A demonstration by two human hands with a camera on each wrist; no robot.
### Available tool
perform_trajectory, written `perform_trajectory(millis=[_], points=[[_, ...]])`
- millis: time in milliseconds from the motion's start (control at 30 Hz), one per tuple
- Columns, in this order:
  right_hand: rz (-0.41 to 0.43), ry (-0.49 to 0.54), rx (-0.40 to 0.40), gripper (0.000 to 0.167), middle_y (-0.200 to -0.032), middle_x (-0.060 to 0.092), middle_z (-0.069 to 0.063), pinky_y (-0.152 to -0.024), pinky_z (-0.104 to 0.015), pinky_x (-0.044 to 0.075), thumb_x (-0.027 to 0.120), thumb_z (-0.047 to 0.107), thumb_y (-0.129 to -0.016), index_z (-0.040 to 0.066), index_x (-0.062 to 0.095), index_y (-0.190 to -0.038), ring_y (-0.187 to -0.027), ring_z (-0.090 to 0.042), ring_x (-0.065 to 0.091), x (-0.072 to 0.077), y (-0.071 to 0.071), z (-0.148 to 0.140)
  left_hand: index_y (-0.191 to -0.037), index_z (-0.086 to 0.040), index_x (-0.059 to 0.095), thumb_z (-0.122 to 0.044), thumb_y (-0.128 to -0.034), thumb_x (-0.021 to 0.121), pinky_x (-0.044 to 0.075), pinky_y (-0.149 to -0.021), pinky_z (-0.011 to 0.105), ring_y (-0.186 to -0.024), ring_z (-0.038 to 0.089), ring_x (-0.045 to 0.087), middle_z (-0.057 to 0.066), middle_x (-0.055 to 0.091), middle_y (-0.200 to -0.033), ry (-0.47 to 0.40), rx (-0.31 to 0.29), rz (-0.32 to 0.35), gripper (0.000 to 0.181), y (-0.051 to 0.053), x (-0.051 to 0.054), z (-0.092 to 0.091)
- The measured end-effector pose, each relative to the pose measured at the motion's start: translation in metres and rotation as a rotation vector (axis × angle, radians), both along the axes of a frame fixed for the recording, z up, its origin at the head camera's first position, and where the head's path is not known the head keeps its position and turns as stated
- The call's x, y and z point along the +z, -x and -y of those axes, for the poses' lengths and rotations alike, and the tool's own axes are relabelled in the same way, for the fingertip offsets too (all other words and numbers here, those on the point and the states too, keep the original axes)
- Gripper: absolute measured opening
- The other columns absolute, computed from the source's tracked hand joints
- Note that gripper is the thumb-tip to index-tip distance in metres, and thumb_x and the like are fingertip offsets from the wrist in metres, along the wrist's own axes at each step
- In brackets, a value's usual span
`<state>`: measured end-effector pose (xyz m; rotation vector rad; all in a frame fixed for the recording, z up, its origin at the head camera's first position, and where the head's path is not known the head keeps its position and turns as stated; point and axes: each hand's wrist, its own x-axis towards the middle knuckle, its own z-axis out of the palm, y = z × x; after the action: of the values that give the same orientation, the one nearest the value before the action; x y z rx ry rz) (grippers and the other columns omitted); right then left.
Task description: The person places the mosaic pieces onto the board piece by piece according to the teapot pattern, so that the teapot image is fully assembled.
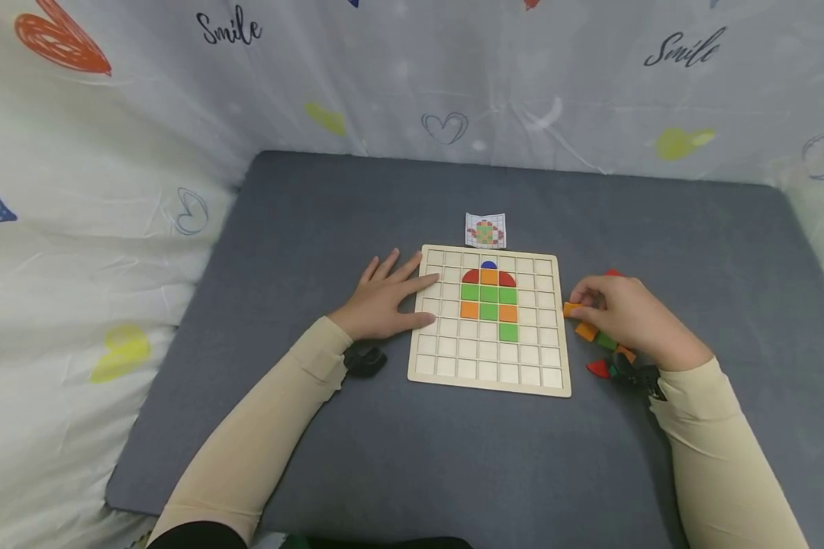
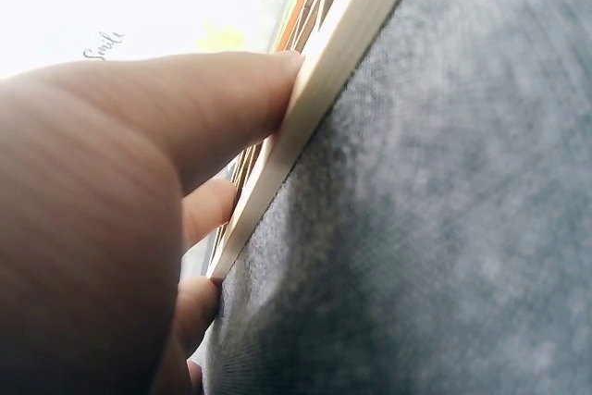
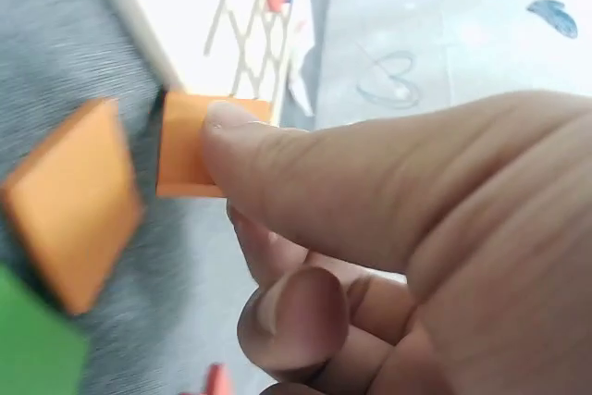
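Observation:
A light wooden grid board (image 1: pixel 453 374) lies flat on the table, with red, orange, green and blue pieces set in its upper middle cells. At its left edge rests my left hand (image 1: pixel 381 303), fingers spread and straight; the thumb (image 2: pixel 240 90) touches the board's side. Just off the right edge, my right hand (image 1: pixel 621 316) pinches an orange square tile (image 3: pixel 190 145) between thumb and fingers. Below that hand lie loose pieces: another orange tile (image 3: pixel 79 201), a green tile (image 3: pixel 37 339) and a red piece (image 1: pixel 597 368), partly hidden by the hand and wrist.
A small printed picture card (image 1: pixel 486 230) with a coloured grid pattern lies just beyond the board's far edge. The grey table (image 1: pixel 357 198) meets a white printed curtain (image 1: pixel 398 76) at the back and left.

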<state>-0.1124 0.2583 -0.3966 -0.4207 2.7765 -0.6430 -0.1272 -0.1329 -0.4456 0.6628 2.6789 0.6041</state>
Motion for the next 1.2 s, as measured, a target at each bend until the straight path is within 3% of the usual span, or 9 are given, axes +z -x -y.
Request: perform_trajectory(millis=[200,467,800,1200], points=[[-0.002,-0.004,0.024,0.010,-0.084,0.070,-0.001,-0.066,-0.034,0.049,0.078,0.016,-0.096,0.008,0.074,-0.100,-0.070,-0.017,0.059,0.012,0.002,0.012,-0.165,-0.035,0.036,-0.064,-0.0985,0.062,-0.013,-0.129,0.054,-0.163,0.030,-0.010,-0.002,0.006,-0.177,0.005,0.005,-0.004,0.077,0.000,0.000,0.000],[0.003,-0.021,0.067,0.018,-0.096,0.075,-0.008,-0.067,-0.034,0.052,0.076,0.013,-0.097,0.002,0.079,-0.111,-0.078,-0.019,0.062,0.018,0.004,0.038,-0.165,-0.035,0.036,-0.064,-0.0991,0.062,-0.012,-0.129,0.054,-0.163,0.030,-0.009,-0.002,0.006,-0.177,-0.007,0.002,-0.003,0.077,0.000,-0.001,0.003],[-0.020,0.020,0.167,0.010,-0.090,0.073,-0.002,-0.067,-0.033,0.049,0.073,0.008,-0.097,0.006,0.079,-0.105,-0.078,-0.019,0.060,0.017,0.006,0.066,-0.165,-0.036,0.036,-0.064,-0.0983,0.063,-0.012,-0.129,0.054,-0.163,0.030,-0.010,-0.002,0.006,-0.177,-0.007,0.004,-0.005,0.077,0.001,0.001,0.001],[0.028,0.088,0.318,0.006,-0.087,0.073,0.006,-0.073,-0.035,0.054,0.077,0.007,-0.095,0.012,0.080,-0.098,-0.075,-0.012,0.061,0.011,0.006,0.098,-0.165,-0.034,0.038,-0.064,-0.0982,0.063,-0.011,-0.129,0.056,-0.163,0.032,-0.009,-0.001,0.007,-0.177,0.002,-0.001,-0.010,0.077,0.001,0.001,0.000]])
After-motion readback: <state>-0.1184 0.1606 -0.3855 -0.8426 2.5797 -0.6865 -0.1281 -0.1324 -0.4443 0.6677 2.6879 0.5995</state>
